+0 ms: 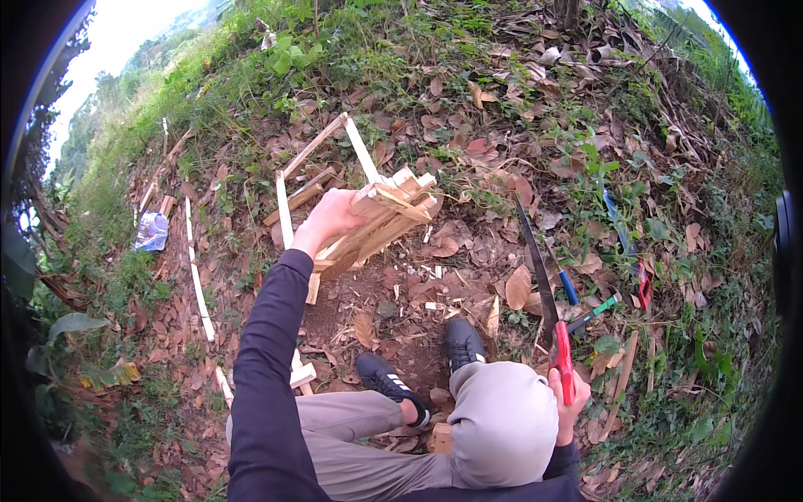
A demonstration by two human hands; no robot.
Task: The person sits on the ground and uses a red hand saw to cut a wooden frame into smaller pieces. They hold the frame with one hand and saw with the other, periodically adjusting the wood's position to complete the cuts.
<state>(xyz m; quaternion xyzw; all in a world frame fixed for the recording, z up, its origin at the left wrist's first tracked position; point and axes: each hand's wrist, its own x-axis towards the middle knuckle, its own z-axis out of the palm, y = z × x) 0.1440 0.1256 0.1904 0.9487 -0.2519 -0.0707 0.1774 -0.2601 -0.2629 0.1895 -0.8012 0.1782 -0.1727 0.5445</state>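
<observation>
While the left hand (pixel 333 216) grips the near-left side of a pale wooden frame (pixel 372 238), its fingers partly hidden by the wood, the right hand (pixel 570 406) is closed around the red handle (pixel 564 360) of a saw (pixel 545 294).

Frame: in front of the person, left of the saw, above the leaf-strewn ground (pixel 368 305); whether it rests on the ground cannot be told. Long axis of its thick slatted body runs obliquely, from lower left, near the left wrist, to upper right. Two thin strips project from the body toward the far side, joined at their outer ends by a crossbar (pixel 314 147).

Saw: just right of the right knee (pixel 506 422), handle nearest the body. Blade points away from the person, leaning slightly left; long axis steep, tip farthest out. Blade and frame well apart.

Adjacent items: a blue-handled tool (pixel 569 286) just right of the blade, lying roughly parallel to it; a green-and-black handle (pixel 595 311) right of the saw's grip, slanting up to the right. Far left: a long pale strip (pixel 198 272), pointing away from the person, and a crumpled plastic bag (pixel 152 232) beyond it.
</observation>
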